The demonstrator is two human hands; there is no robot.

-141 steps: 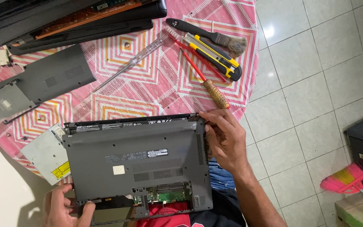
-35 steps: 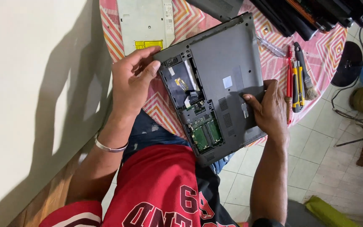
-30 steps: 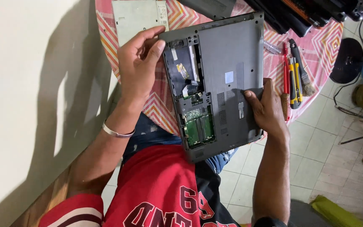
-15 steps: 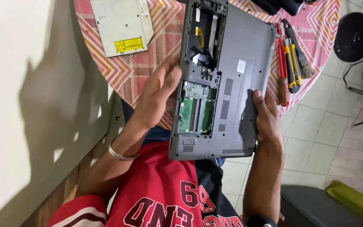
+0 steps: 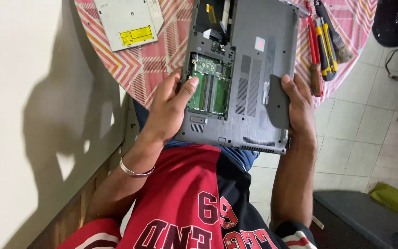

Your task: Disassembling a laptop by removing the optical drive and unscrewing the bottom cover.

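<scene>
Underside up, the grey laptop (image 5: pixel 249 74) was gripped at both edges: left hand (image 5: pixel 169 108) thumb on the open memory bay (image 5: pixel 210 87), right hand (image 5: pixel 298 108) clasping the opposite side.

A plain white wall (image 5: pixel 19 115) fills the left side, with soft shadow falling across it. Along its foot runs a strip of brown wood (image 5: pixel 77 212). The floor (image 5: pixel 346 138) at right is pale square tile with thin grey joints. The bench (image 5: pixel 134 64) is covered by a pink and orange zigzag cloth. A dark grey seat (image 5: pixel 360 221) stands at lower right, with a yellow-green cloth (image 5: pixel 397 200) beside it.
</scene>
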